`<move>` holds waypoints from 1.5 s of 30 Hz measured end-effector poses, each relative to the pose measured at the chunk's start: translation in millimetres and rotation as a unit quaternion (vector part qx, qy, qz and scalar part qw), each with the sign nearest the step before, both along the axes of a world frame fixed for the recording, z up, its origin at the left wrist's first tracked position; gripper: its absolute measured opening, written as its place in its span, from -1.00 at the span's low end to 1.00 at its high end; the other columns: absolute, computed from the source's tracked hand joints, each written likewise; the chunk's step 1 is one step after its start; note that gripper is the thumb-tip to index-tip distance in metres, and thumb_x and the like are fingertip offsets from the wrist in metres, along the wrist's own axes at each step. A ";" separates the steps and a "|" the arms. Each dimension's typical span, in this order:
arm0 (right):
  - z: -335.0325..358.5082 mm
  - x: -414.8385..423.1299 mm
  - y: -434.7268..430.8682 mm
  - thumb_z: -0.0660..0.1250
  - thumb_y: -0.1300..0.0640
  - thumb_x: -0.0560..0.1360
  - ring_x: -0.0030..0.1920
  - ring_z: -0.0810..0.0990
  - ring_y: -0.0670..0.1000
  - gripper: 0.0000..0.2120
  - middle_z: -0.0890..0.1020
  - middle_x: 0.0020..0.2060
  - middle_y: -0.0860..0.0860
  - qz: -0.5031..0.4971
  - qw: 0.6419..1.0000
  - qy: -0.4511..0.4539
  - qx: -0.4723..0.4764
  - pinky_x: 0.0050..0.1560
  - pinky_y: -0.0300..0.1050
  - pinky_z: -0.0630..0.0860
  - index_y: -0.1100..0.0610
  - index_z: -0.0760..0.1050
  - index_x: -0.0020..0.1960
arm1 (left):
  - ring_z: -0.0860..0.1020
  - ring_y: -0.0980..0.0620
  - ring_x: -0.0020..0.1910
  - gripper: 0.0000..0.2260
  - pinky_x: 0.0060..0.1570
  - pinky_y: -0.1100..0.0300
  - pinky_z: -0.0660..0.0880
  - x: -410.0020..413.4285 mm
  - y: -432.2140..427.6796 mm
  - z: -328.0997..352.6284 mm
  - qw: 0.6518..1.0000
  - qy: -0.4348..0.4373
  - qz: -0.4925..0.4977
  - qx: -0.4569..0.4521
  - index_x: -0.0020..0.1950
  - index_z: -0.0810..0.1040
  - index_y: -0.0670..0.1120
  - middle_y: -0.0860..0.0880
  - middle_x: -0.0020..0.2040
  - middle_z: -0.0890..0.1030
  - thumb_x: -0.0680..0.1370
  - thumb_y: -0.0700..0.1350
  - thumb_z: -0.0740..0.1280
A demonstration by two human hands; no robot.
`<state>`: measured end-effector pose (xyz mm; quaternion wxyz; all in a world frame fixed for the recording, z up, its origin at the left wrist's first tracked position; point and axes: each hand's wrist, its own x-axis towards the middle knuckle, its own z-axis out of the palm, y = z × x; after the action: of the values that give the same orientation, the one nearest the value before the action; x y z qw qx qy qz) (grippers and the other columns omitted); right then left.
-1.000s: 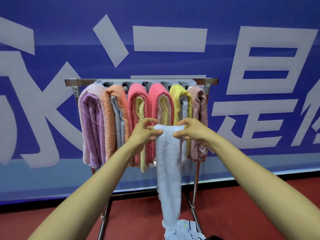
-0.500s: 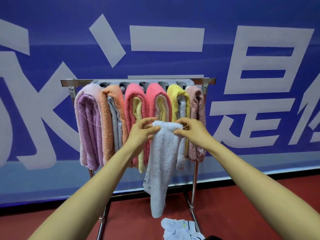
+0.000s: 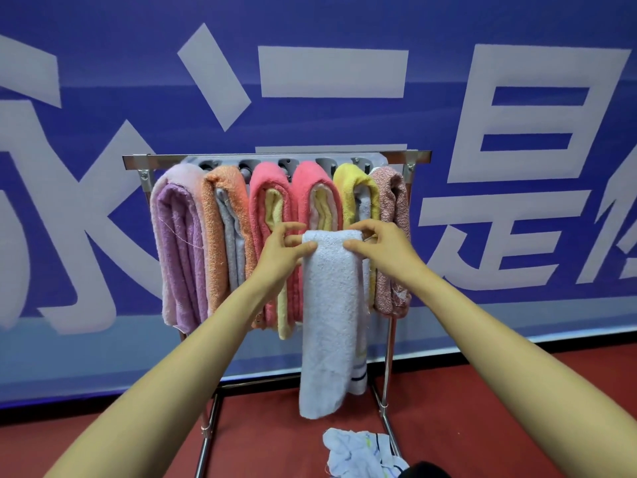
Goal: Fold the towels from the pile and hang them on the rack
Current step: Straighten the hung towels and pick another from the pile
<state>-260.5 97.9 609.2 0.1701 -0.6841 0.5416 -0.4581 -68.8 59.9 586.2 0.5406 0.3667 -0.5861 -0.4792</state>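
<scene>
Up front of the rack (image 3: 275, 157), both hands hold the white towel (image 3: 329, 312) by its folded top edge: L hand (image 3: 281, 253) pinches the left corner w/ thumb & fingers, R hand (image 3: 384, 248) the right. Towel hangs w/ long axis vertical, straight below both grips, close before the hung towels (image 3: 179, 243); rack top lies beyond & above. Hands look equally near. Pile (image 3: 358, 450) sits on floor below.
</scene>
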 end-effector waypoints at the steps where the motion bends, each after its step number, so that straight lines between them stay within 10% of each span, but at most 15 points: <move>1: 1.1 0.1 1.3 0.45 0.04 0.45 -0.29 0.49 -0.10 -0.77 0.55 -0.28 -0.06 -0.009 1.000 0.021 0.000 -0.28 -0.29 0.37 0.03 0.58 0.09 | 0.57 0.06 -0.10 -0.70 -0.18 0.26 0.46 -1.3 -1.6 0.4 1.000 -0.007 -0.004 0.002 0.21 0.44 -0.11 -0.02 -0.12 0.56 0.52 -0.31 0.37; 8: -1.7 0.7 13.1 0.45 0.04 0.43 -0.45 0.41 -0.19 -0.80 0.53 -0.43 -0.06 0.027 0.998 0.053 0.021 -0.29 -0.26 0.38 0.17 0.60 -0.23 | 0.43 0.08 -0.21 -0.78 -0.18 0.27 0.37 -12.5 -7.0 6.9 0.997 -0.055 -0.035 0.031 0.08 0.50 -0.15 -0.03 -0.21 0.46 0.55 -0.41 0.21; 16: 1.6 -27.9 12.7 0.27 0.02 0.58 0.18 0.57 -0.02 -0.76 0.60 0.14 0.06 0.132 0.982 -0.069 0.115 0.25 -0.08 0.50 0.09 0.51 0.19 | 0.55 0.09 -0.22 -0.77 -0.16 0.28 0.45 -28.3 5.2 27.5 0.959 -0.065 -0.275 0.010 0.05 0.46 -0.14 0.00 -0.20 0.60 0.54 -0.43 0.19; 21: 12.9 -55.7 23.5 0.19 0.04 0.62 -0.24 0.52 -0.07 -0.72 0.58 -0.16 0.03 0.174 0.952 -0.203 0.150 -0.19 -0.29 0.42 0.20 0.50 0.20 | 0.55 0.04 -0.11 -0.78 -0.06 0.20 0.45 -57.2 -0.9 53.8 0.944 -0.027 -0.330 0.009 0.07 0.48 -0.12 -0.05 -0.09 0.58 0.45 -0.30 0.30; 25: 21.3 -89.8 23.7 0.26 -0.03 0.53 -0.01 0.44 0.13 -0.64 0.54 0.04 0.17 0.187 0.948 -0.213 0.147 0.06 0.00 0.38 0.17 0.55 0.20 | 0.53 0.08 -0.14 -0.80 -0.10 0.27 0.50 -88.3 -8.9 70.6 0.934 -0.046 -0.353 0.020 0.03 0.50 -0.12 -0.01 -0.14 0.58 0.43 -0.28 0.32; 39: 85.3 -171.3 -38.9 0.33 0.00 0.47 0.08 0.62 0.00 -0.70 0.66 0.06 0.02 0.158 0.978 -0.052 0.125 0.11 -0.10 0.54 0.11 0.61 0.12 | 0.57 0.07 -0.07 -0.86 -0.05 0.27 0.52 -136.4 -54.6 139.8 0.885 -0.346 -0.309 -0.034 0.15 0.50 -0.19 -0.08 -0.01 0.59 0.61 -0.22 0.27; 45: 101.2 -154.8 -93.0 0.28 0.12 0.59 -0.13 0.62 -0.12 -0.80 0.67 -0.07 -0.02 0.125 0.985 -0.110 0.052 -0.19 -0.29 0.53 0.15 0.60 0.14 | 0.51 0.00 -0.14 -0.94 -0.07 0.14 0.45 -137.6 -89.6 163.2 0.923 -0.338 -0.133 -0.122 0.01 0.55 -0.19 -0.11 -0.10 0.57 0.58 -0.21 0.31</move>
<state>-415.3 4.9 710.4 0.3198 -0.6824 0.4526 -0.4767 -206.4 -29.7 749.5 0.2817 0.3568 -0.8316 -0.3191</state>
